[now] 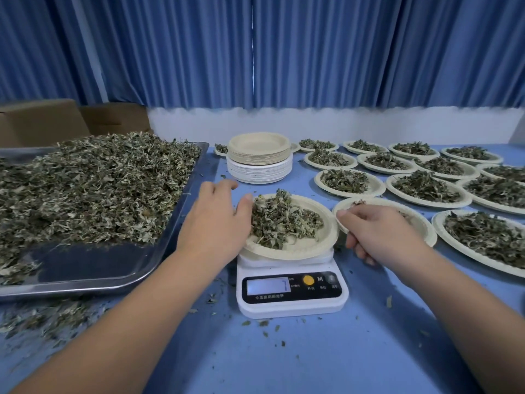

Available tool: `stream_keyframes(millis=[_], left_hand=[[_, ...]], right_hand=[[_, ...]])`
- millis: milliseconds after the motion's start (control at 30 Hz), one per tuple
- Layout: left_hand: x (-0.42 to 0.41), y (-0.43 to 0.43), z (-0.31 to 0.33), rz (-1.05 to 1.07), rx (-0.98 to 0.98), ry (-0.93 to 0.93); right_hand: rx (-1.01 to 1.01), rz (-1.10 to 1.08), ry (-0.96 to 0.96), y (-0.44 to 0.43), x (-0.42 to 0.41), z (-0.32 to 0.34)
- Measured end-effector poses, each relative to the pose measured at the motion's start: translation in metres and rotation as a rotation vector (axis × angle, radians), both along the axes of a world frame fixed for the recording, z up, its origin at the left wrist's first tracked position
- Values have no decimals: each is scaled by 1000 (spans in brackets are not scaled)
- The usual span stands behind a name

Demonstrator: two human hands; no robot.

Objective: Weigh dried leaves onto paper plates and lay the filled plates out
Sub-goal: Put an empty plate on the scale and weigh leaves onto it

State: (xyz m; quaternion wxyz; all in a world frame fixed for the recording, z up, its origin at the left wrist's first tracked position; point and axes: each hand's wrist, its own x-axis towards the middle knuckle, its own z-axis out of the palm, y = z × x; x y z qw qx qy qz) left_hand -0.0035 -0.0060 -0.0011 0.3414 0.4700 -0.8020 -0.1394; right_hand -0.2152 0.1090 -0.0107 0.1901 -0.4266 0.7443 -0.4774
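A white digital scale (292, 305) stands on the blue table and carries a paper plate (321, 243) heaped with dried leaves (281, 220). My left hand (216, 223) is at the plate's left rim: the thumb lies over the rim against the leaves and the fingers reach round the outside. My right hand (380, 234) pinches the right rim, thumb on top and fingers curled beneath. The scale's display shows a 7. On the left, a large steel tray (159, 251) holds a big pile of loose leaves (85, 189).
A stack of unused plates (258, 157) stands behind the scale. Several filled plates (377, 186) lie in rows across the right side, and one plate (423, 226) sits just behind my right hand. Leaf crumbs litter the table. Cardboard boxes (39, 120) stand at the back left.
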Motion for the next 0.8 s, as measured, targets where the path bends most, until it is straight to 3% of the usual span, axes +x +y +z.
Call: stream_keyframes(millis=[200,800], left_hand=[[1,-10,-10,7,351,22],[8,5,11,-138,362,547]], right_hand=[[0,45,-132,3,8,0],[-184,134,-484,24,29,8]])
